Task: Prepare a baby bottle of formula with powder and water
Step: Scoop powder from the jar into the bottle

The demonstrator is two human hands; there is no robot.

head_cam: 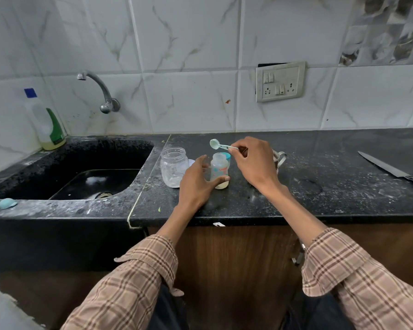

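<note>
Black speckled counter dusted white, sink at left, marble tiles behind, tap, socket. One bottle, upright mid-counter, pale liquid at its base. One jar just left of it. Two spoons: one aloft over the bottle, one on the sink rim. One knife far right. Left hand half curled round the bottle, thumb across its front. Right hand pinching the raised spoon's handle.

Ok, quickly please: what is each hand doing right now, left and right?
Left hand: holds the baby bottle near its base, thumb across the front.
Right hand: pinches the handle of the light green scoop above the bottle.
</note>
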